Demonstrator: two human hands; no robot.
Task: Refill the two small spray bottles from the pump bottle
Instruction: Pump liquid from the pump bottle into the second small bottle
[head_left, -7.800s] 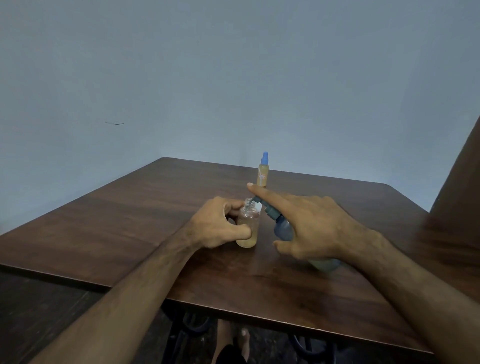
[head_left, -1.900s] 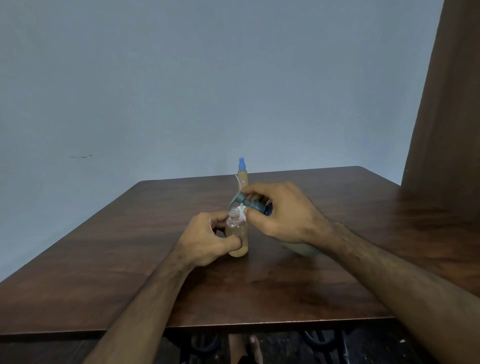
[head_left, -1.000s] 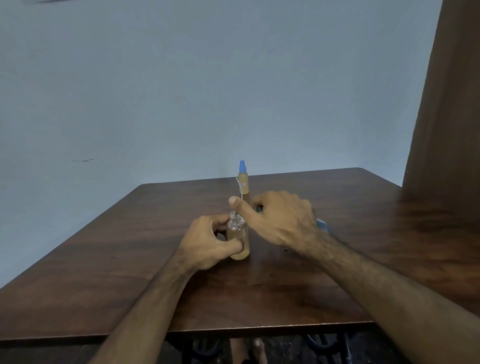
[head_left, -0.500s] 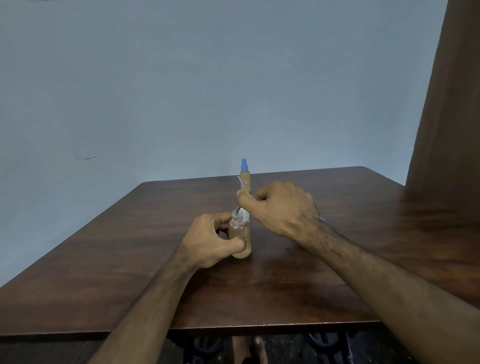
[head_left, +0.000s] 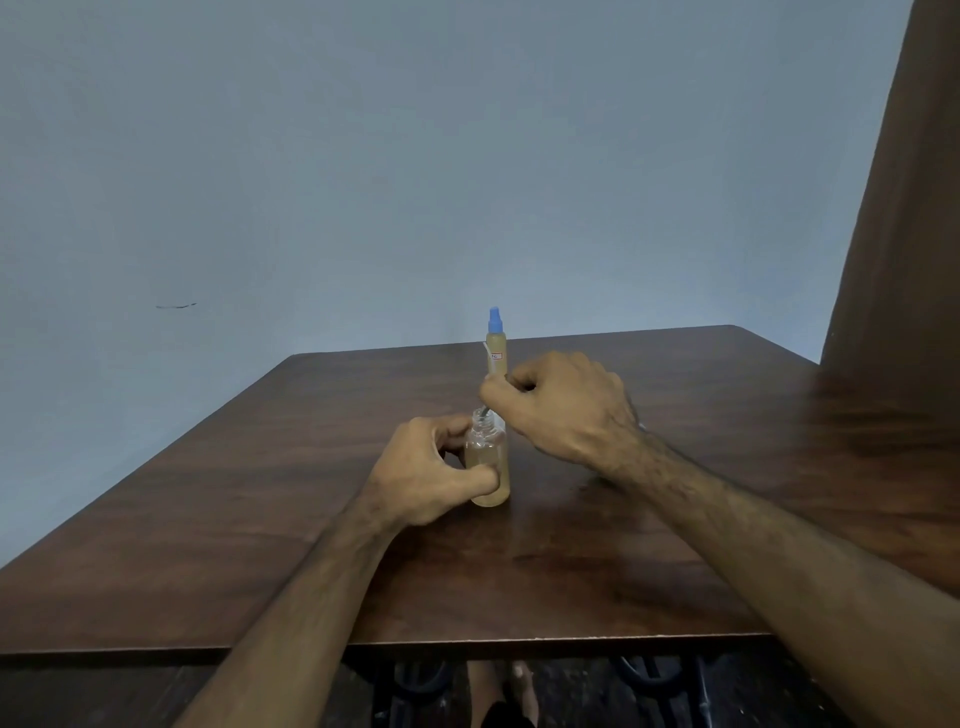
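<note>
A small clear spray bottle (head_left: 488, 467) with no cap, part full of amber liquid, stands upright on the table. My left hand (head_left: 431, 478) grips its body from the left. Just above and to the right, my right hand (head_left: 566, 405) is curled round the pump bottle's head. The pump's thin grey spout (head_left: 485, 413) points down into the small bottle's open neck. My right hand hides almost all of the pump bottle's body. Behind both hands stands the second spray bottle (head_left: 497, 348), slim, amber, with a blue cap.
The dark wooden table (head_left: 260, 509) reaches to a grey wall behind. A brown curtain or panel (head_left: 898, 260) hangs at the right edge. Black metal table legs and a bare foot (head_left: 511, 680) show under the near edge.
My right hand's forefinger, stretched out over the small bottle a second ago, has curled in, and the hand now sits as a fist over the pump head. The left hand has kept still.
</note>
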